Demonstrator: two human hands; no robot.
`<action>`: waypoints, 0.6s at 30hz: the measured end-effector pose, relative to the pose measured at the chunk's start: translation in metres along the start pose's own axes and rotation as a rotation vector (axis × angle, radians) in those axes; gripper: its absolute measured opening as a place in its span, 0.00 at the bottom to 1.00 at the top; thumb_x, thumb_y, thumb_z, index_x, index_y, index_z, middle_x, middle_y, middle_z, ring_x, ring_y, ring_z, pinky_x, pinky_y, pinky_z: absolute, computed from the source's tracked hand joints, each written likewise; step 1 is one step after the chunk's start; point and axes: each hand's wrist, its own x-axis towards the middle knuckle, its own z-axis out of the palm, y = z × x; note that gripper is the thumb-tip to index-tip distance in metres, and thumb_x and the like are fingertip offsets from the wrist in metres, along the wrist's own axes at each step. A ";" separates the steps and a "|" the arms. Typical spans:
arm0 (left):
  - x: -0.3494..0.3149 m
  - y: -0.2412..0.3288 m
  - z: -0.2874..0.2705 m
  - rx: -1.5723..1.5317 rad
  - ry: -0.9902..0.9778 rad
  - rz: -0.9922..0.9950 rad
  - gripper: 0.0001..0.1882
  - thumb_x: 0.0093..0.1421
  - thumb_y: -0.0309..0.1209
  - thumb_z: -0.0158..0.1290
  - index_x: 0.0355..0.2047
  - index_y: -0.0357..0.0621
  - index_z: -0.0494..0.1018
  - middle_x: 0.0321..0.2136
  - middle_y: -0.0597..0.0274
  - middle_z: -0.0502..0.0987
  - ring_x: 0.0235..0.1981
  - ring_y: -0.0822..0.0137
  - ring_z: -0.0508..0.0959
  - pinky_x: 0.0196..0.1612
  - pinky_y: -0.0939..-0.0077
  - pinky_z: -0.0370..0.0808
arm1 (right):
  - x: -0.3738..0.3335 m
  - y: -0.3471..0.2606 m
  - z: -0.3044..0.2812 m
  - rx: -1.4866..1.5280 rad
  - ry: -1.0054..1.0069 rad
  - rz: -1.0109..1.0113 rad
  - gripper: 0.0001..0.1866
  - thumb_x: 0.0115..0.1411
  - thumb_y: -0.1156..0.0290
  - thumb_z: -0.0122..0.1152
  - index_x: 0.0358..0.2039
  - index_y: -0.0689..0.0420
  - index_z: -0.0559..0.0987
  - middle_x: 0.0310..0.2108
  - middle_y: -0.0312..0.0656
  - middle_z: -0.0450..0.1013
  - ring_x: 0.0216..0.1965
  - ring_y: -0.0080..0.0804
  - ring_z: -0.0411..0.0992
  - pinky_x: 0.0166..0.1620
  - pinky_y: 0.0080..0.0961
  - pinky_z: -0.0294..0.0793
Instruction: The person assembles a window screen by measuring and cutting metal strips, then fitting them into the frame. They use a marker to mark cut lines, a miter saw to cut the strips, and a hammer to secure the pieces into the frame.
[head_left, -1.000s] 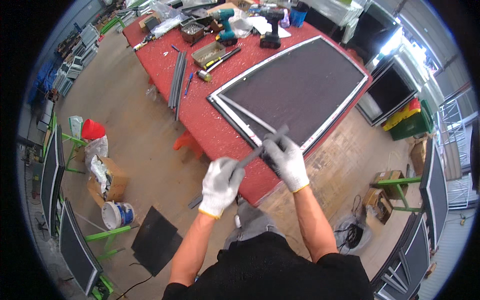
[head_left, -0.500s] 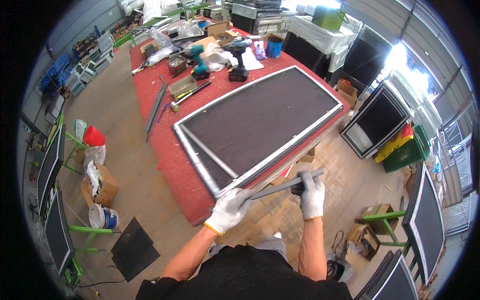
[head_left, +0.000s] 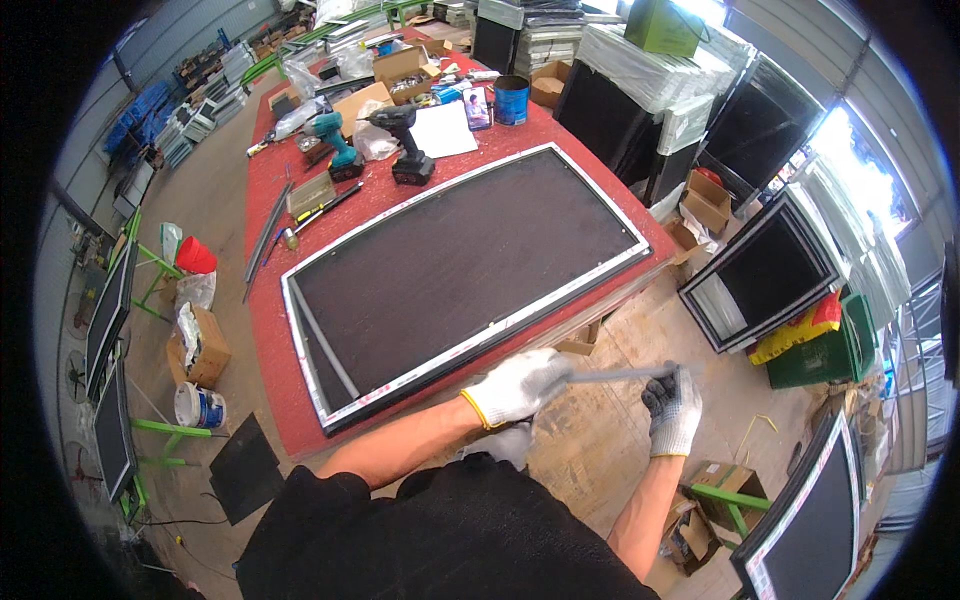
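A slim grey strip [head_left: 620, 375], slightly blurred, spans the gap between my two white-gloved hands beyond the table's near edge. My left hand [head_left: 520, 385] is closed round its left end. At the other end, the dark-tipped fingers of my right hand [head_left: 672, 408] are closed on it. Left of my hands, a large rectangular frame [head_left: 455, 350] with a white border and dark mesh-like panel [head_left: 470, 250] lies flat on the red table [head_left: 268, 370]. Another thin grey strip [head_left: 322, 340] rests slantwise inside the frame's left end.
Two cordless drills [head_left: 405, 145], a blue can [head_left: 511, 100], a white sheet [head_left: 445, 130] and long dark strips [head_left: 268, 230] occupy the table's far part. Framed panels [head_left: 765, 270] and a green bin [head_left: 820, 345] stand right. A cardboard box [head_left: 205, 345] and white bucket [head_left: 200, 405] sit left.
Both hands have shifted right with the grey strip, which now lies nearly level. My view has turned rightward, so the table and frame appear farther left.
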 end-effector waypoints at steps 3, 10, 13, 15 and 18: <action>0.056 -0.061 0.015 0.015 0.223 -0.260 0.13 0.73 0.31 0.62 0.55 0.40 0.84 0.49 0.43 0.85 0.52 0.39 0.86 0.58 0.47 0.84 | 0.068 -0.005 0.008 -0.234 0.005 -0.015 0.17 0.78 0.63 0.69 0.54 0.66 0.85 0.37 0.44 0.83 0.29 0.26 0.76 0.32 0.24 0.76; 0.205 -0.217 0.027 0.219 0.675 -0.900 0.12 0.74 0.34 0.58 0.52 0.42 0.81 0.50 0.34 0.85 0.51 0.30 0.86 0.55 0.36 0.83 | 0.174 -0.039 0.015 -0.622 -0.037 0.080 0.18 0.78 0.63 0.69 0.57 0.67 0.85 0.36 0.45 0.84 0.28 0.27 0.79 0.32 0.25 0.80; 0.255 -0.258 0.031 0.202 0.698 -1.044 0.12 0.74 0.34 0.59 0.52 0.41 0.81 0.50 0.33 0.85 0.51 0.28 0.86 0.54 0.35 0.84 | 0.221 -0.050 0.009 -0.697 -0.073 0.179 0.19 0.78 0.63 0.69 0.58 0.67 0.85 0.37 0.46 0.85 0.28 0.28 0.80 0.32 0.26 0.82; 0.285 -0.272 0.039 0.278 0.628 -1.078 0.11 0.75 0.34 0.60 0.50 0.39 0.80 0.48 0.34 0.84 0.52 0.33 0.88 0.53 0.42 0.86 | 0.258 -0.053 0.009 -0.768 -0.085 0.255 0.19 0.78 0.64 0.68 0.58 0.67 0.85 0.37 0.47 0.85 0.28 0.29 0.80 0.33 0.27 0.82; 0.328 -0.276 0.053 0.275 0.639 -1.183 0.11 0.76 0.32 0.59 0.50 0.37 0.78 0.51 0.34 0.82 0.51 0.37 0.89 0.52 0.48 0.88 | 0.321 -0.064 0.015 -0.856 -0.183 0.313 0.18 0.77 0.65 0.68 0.57 0.67 0.86 0.38 0.47 0.86 0.29 0.28 0.81 0.34 0.27 0.82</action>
